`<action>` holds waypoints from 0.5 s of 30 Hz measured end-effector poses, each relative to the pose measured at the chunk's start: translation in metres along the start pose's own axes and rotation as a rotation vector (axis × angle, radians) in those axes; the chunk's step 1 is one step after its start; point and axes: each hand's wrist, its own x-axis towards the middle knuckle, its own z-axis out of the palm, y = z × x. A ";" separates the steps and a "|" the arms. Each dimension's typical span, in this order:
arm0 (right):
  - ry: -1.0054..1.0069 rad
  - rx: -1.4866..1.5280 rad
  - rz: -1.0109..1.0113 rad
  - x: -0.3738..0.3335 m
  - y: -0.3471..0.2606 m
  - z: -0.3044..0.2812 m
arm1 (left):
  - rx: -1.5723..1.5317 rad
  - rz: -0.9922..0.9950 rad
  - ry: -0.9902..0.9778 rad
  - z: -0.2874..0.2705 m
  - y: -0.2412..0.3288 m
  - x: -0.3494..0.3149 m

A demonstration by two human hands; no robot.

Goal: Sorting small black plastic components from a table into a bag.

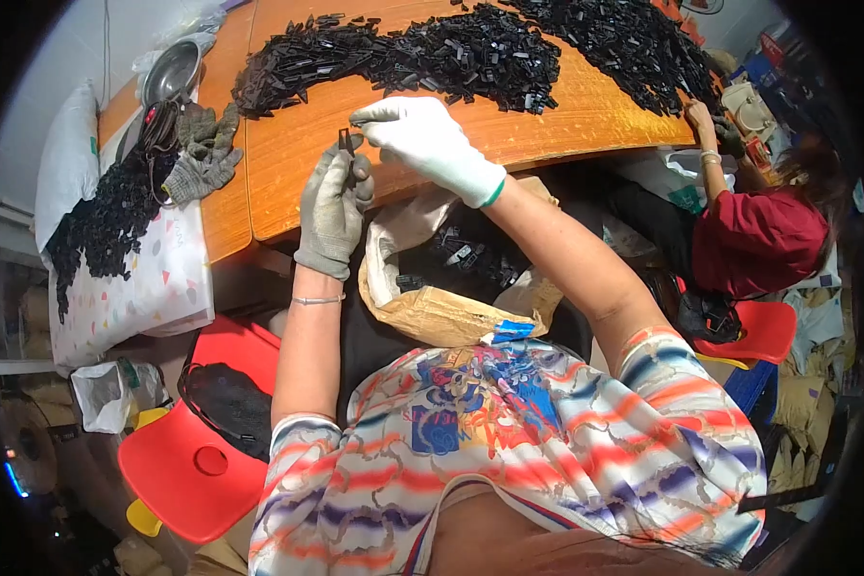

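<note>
My left hand [333, 206], in a greyish work glove, is closed around a small black plastic piece [346, 141] that stands up between thumb and fingers. Just above and to the right, my right hand [422, 139] wears a white glove with a green cuff. Its thumb and forefinger are pinched together close to the piece; whether anything is between them is too small to make out. Below both hands an open brown paper sack [442, 317] with a pale lining rests at my lap, with black plastic pieces [466, 254] inside. A long heap of similar pieces [403, 62] lies on the wooden table [307, 158].
Another black heap [634, 58] covers the table's far right, where a co-worker in a dark red top [763, 235] reaches in. At left are spare gloves [202, 154], a metal bowl [173, 72] and more black pieces [115, 221]. A red chair [187, 470] stands at lower left.
</note>
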 end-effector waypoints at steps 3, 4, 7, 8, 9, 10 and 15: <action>0.080 -0.084 -0.027 0.000 0.000 0.006 | 0.056 0.037 0.017 0.008 0.000 -0.003; 0.114 -0.134 -0.085 0.000 0.002 0.008 | 0.069 0.054 0.033 0.010 0.000 -0.004; 0.127 -0.172 -0.117 -0.003 0.002 0.010 | 0.118 0.088 0.035 0.011 0.000 -0.006; 0.127 -0.171 -0.118 -0.003 0.001 0.011 | 0.155 0.107 0.023 0.010 0.000 -0.006; 0.118 -0.224 -0.137 -0.003 0.001 0.010 | 0.155 0.108 0.024 0.011 0.000 -0.006; 0.109 -0.277 -0.155 -0.003 0.000 0.010 | 0.180 0.122 0.038 0.012 0.000 -0.006; 0.133 -0.352 -0.169 -0.006 -0.002 0.016 | 0.270 0.134 0.078 0.013 0.000 -0.006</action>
